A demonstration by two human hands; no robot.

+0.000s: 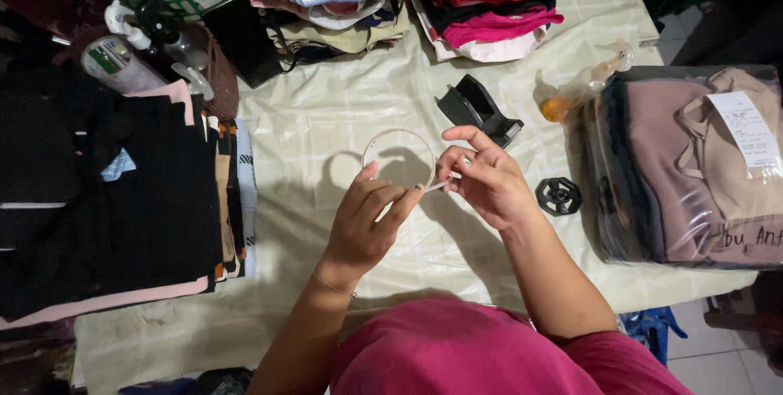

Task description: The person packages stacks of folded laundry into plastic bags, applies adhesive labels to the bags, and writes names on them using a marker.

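Both hands pinch a strip of clear tape above the bench.
Left hand (367,220) and right hand (485,179), raised mid-bench with fingers curled, each have a grip clenched on one end of the clear tape strip (400,146), which arcs in a thin pale loop between them, near the black tape dispenser (477,110).

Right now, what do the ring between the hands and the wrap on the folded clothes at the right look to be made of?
The ring, held by the left hand and right hand, looks like a thin, see-through roll of plastic tape: the cloth shows through it. The wrap looks like clear, glossy plastic film: it has glare and wrinkles.
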